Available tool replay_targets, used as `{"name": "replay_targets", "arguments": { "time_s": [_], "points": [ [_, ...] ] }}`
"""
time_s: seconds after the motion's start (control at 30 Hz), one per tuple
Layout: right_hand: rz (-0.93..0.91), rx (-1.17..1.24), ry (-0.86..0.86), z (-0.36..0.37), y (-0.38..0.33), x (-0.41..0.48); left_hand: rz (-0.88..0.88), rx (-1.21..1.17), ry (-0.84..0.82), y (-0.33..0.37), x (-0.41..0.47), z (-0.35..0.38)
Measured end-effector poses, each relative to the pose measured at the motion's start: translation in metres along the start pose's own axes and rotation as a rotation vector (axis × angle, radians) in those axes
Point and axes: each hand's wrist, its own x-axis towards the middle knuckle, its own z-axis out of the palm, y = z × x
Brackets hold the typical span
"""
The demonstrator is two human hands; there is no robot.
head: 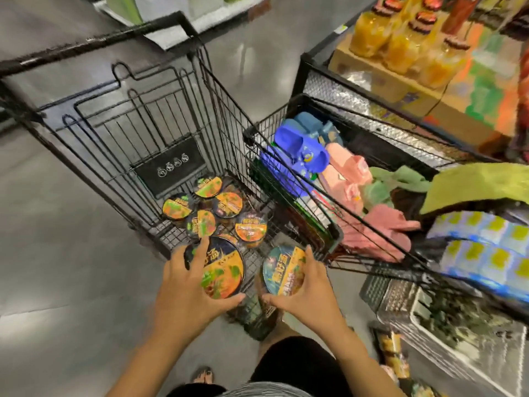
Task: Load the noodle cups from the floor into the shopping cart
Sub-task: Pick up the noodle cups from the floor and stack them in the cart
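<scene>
Left grip [186, 277]: my hand grasping one noodle cup [221, 267], lower centre.
Right grip [305, 285]: grasping second noodle cup [284, 266].
Done: six cups [213, 206] in shopping cart [171, 116].
Left: I judge these two; floor stock unseen.

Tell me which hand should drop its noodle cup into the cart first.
Left, probably. The left hand already holds its cup over the cart basket; the right hand's cup sits nearer the cart's corner.
</scene>
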Motion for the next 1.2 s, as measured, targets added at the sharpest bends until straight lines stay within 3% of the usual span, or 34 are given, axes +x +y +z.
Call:
{"name": "replay_targets", "arguments": {
  "time_s": [0.23,0.47,0.77,0.9,1.03,1.2],
  "points": [
    [-0.118,-0.127,-0.232,-0.052,0.016,0.096,-0.173,0.012,-0.113,0.051,0.052,0.027],
    [-0.236,-0.447,-0.508,-0.035,0.023,0.170,-0.387,0.019,-0.187,0.055,0.062,0.078],
    [-0.163,-0.473,-0.514,0.011,0.052,0.215,-0.685,-0.145,-0.294,0.038,0.080,0.160],
    [-0.172,-0.551,-0.508,0.038,0.069,0.240,-0.703,-0.108,-0.140,0.026,0.089,0.205],
    [-0.171,-0.592,-0.502,0.069,0.090,0.263,-0.822,-0.158,-0.238,0.008,0.104,0.244],
    [-0.189,-0.613,-0.466,0.096,0.117,0.271,-0.827,-0.190,-0.157,0.002,0.111,0.280]
  ]
}}
